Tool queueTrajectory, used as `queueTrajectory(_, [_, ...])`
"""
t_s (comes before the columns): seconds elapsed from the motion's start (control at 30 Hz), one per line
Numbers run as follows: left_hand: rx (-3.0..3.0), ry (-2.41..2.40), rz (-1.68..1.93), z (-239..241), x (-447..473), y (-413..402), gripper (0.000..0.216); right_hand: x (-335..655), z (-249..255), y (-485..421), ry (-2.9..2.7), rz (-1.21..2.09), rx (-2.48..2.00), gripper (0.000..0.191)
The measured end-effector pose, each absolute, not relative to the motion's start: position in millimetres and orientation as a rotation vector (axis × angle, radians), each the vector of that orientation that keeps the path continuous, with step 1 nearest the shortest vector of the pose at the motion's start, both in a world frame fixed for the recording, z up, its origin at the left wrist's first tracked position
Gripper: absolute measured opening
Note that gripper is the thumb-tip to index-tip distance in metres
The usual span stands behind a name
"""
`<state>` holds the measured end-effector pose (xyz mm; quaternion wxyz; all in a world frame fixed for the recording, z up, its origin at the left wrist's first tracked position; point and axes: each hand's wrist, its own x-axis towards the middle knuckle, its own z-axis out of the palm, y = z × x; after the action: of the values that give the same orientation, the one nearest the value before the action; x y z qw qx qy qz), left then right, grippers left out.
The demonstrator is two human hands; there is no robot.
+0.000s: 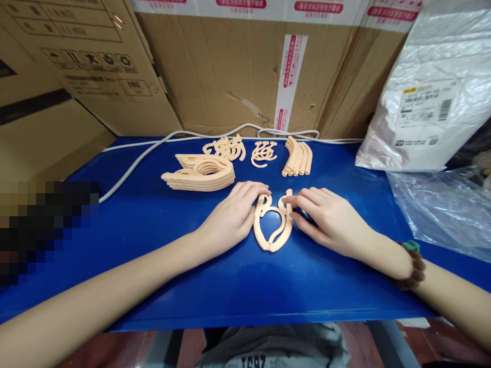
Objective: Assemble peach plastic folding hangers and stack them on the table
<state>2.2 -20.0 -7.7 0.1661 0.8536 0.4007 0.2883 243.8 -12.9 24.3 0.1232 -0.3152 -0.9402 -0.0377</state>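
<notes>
I log left hand (238, 212) and right hand (328, 220) half-curled, fingertips touching the beige, heart-shaped plastic assembly (259, 228) between them; firmness: cannot tell. Glossy blue tabletop (268, 291) beneath; brown cardboard box (230, 71) beyond.

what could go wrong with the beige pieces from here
The beige frame between the left hand and right hand might shift or twist if one side is pressed harder. The stack of beige pieces sits close beyond the left hand, so a careless sweep could topple it.
</notes>
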Motion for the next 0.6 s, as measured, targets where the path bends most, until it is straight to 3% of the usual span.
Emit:
queueTrajectory(0.23, [2.485,1.121,0.788,-2.3,3.9,-25.1,0.052,244.5,23.7,-10.8,-2.734,0.008,-0.931,0.04])
queueTrajectory(0.43, [2.534,1.093,0.693,-0.4,6.4,-29.9,0.062,244.1,23.5,-9.5,-2.833,0.22,-0.787,0.082])
queueTrajectory(0.6, [2.504,1.048,0.681,-4.1,7.7,-29.8,0.08,245.1,22.4,-9.3,-2.871,0.367,-0.751,0.079])
